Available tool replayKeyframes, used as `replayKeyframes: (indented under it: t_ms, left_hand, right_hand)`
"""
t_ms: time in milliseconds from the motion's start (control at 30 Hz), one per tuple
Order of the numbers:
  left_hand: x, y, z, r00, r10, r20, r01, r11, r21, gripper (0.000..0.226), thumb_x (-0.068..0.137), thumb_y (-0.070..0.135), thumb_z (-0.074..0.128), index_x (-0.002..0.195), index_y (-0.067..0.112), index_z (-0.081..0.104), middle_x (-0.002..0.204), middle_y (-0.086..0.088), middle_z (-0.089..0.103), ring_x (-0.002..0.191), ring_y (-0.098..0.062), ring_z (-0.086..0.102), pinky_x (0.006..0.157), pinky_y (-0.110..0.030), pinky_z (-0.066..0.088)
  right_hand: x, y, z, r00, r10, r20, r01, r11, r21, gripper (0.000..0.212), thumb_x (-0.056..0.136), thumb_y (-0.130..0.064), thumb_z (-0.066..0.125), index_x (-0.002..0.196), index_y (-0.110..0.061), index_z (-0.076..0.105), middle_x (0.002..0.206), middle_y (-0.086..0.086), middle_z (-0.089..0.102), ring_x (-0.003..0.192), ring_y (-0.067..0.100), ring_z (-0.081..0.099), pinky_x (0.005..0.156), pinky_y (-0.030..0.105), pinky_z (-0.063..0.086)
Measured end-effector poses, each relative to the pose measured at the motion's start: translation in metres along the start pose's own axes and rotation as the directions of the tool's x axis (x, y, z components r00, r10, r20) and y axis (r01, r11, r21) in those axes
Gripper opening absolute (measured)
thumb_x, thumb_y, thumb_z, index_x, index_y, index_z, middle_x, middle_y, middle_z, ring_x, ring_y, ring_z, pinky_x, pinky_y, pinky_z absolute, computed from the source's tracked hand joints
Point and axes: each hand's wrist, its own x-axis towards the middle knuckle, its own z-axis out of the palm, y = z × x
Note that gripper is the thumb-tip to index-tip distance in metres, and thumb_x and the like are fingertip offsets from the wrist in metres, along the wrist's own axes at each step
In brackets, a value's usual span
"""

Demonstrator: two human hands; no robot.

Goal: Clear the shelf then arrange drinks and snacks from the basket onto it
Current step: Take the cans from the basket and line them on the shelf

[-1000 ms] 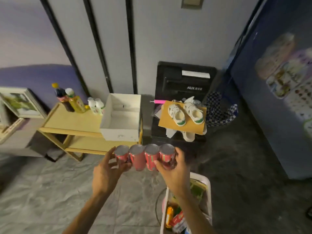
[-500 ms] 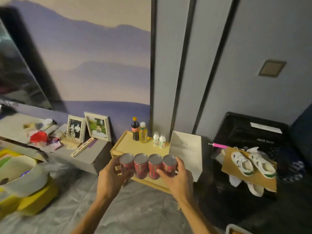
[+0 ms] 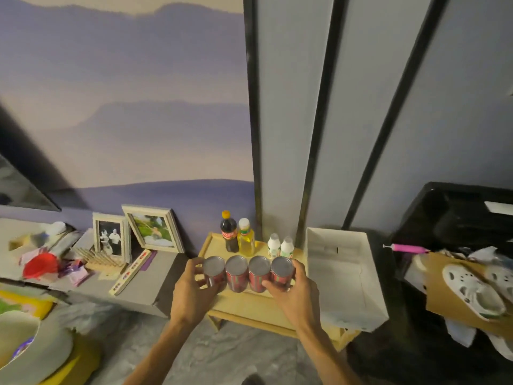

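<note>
The left hand (image 3: 194, 290) and right hand (image 3: 294, 293) each grip an end of the four red cans (image 3: 248, 273), squeezing inward so the row holds together, at the wooden shelf (image 3: 249, 304) front, 6 o'clock from the cola bottle (image 3: 229, 232).

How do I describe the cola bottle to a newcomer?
Find the low wooden shelf against the wall, holding a white box. At its back, the cola bottle stands leftmost: dark, red label, orange cap, unlike the yellow bottle and small white bottles.

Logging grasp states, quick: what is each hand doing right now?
Left hand: grips the left end of the row of four red cans.
Right hand: grips the right end of that row.
</note>
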Motion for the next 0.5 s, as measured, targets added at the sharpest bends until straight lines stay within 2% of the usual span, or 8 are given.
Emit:
replayKeyframes:
  t_ms: [33, 100, 200, 267, 333, 400, 500]
  left_hand:
    - [0.015, -0.004, 0.007, 1.0, -0.006, 0.017, 0.006, 1.0, 0.005, 0.063, 0.07, 0.029, 0.099, 0.117, 0.038, 0.057, 0.103, 0.008, 0.073, 0.084, -0.001, 0.073, 0.069, -0.033, 0.063]
    - [0.045, -0.011, 0.021, 0.997, -0.014, 0.071, 0.012, 0.999, 0.033, 0.061, 0.071, 0.027, 0.099, 0.113, 0.038, 0.055, 0.103, 0.008, 0.072, 0.083, 0.0, 0.073, 0.064, -0.026, 0.06]
    - [0.087, -0.031, 0.041, 0.989, -0.035, 0.141, 0.027, 0.998, 0.056, 0.062, 0.07, 0.03, 0.099, 0.111, 0.039, 0.053, 0.105, 0.01, 0.071, 0.084, -0.006, 0.076, 0.065, -0.032, 0.062]
    - [0.109, -0.045, 0.054, 0.983, -0.053, 0.175, 0.038, 0.996, 0.084, 0.065, 0.069, 0.03, 0.1, 0.114, 0.038, 0.053, 0.107, 0.008, 0.071, 0.086, -0.011, 0.075, 0.07, -0.037, 0.063]
    - [0.127, -0.059, 0.069, 0.975, -0.075, 0.209, 0.057, 0.994, 0.092, 0.065, 0.071, 0.022, 0.099, 0.115, 0.035, 0.053, 0.108, 0.004, 0.07, 0.09, -0.015, 0.075, 0.072, -0.035, 0.064]
    - [0.142, -0.073, 0.082, 0.968, -0.086, 0.238, 0.067, 0.994, 0.085, 0.063, 0.074, 0.012, 0.096, 0.118, 0.026, 0.053, 0.109, 0.003, 0.069, 0.092, -0.014, 0.073, 0.072, -0.028, 0.063]
    - [0.159, -0.102, 0.098, 0.954, -0.117, 0.276, 0.091, 0.99, 0.106, 0.063, 0.074, 0.008, 0.095, 0.118, 0.021, 0.051, 0.109, 0.006, 0.066, 0.093, -0.012, 0.072, 0.071, -0.022, 0.061]
  right_hand:
    - [0.011, 0.003, 0.008, 1.0, 0.026, 0.012, -0.026, 1.0, 0.011, 0.079, 0.069, -0.054, 0.095, 0.134, -0.029, 0.06, 0.102, -0.02, 0.077, 0.092, 0.003, 0.072, 0.071, 0.008, 0.049]
    - [0.03, 0.011, 0.025, 0.997, 0.078, 0.024, -0.078, 0.997, 0.012, 0.077, 0.07, -0.057, 0.094, 0.133, -0.029, 0.058, 0.094, -0.026, 0.071, 0.084, 0.001, 0.072, 0.07, 0.009, 0.049]
    - [0.058, 0.034, 0.049, 0.988, 0.153, 0.023, -0.153, 0.988, -0.015, 0.077, 0.071, -0.06, 0.092, 0.13, -0.025, 0.057, 0.095, -0.025, 0.069, 0.087, 0.011, 0.075, 0.074, 0.028, 0.061]
    - [0.071, 0.05, 0.065, 0.984, 0.176, 0.022, -0.175, 0.984, -0.026, 0.077, 0.072, -0.064, 0.09, 0.13, -0.025, 0.056, 0.095, -0.025, 0.069, 0.09, 0.014, 0.076, 0.075, 0.036, 0.064]
    - [0.081, 0.063, 0.081, 0.98, 0.195, 0.026, -0.194, 0.98, -0.034, 0.076, 0.074, -0.066, 0.087, 0.129, -0.025, 0.055, 0.098, -0.024, 0.069, 0.09, 0.015, 0.076, 0.076, 0.037, 0.064]
    - [0.091, 0.074, 0.096, 0.974, 0.227, 0.029, -0.225, 0.973, -0.06, 0.076, 0.076, -0.068, 0.085, 0.129, -0.023, 0.053, 0.104, -0.016, 0.074, 0.092, 0.016, 0.076, 0.076, 0.034, 0.062]
    - [0.101, 0.088, 0.117, 0.959, 0.28, 0.042, -0.272, 0.953, -0.13, 0.075, 0.077, -0.057, 0.089, 0.128, -0.017, 0.052, 0.108, -0.005, 0.076, 0.096, 0.023, 0.074, 0.071, 0.029, 0.048]
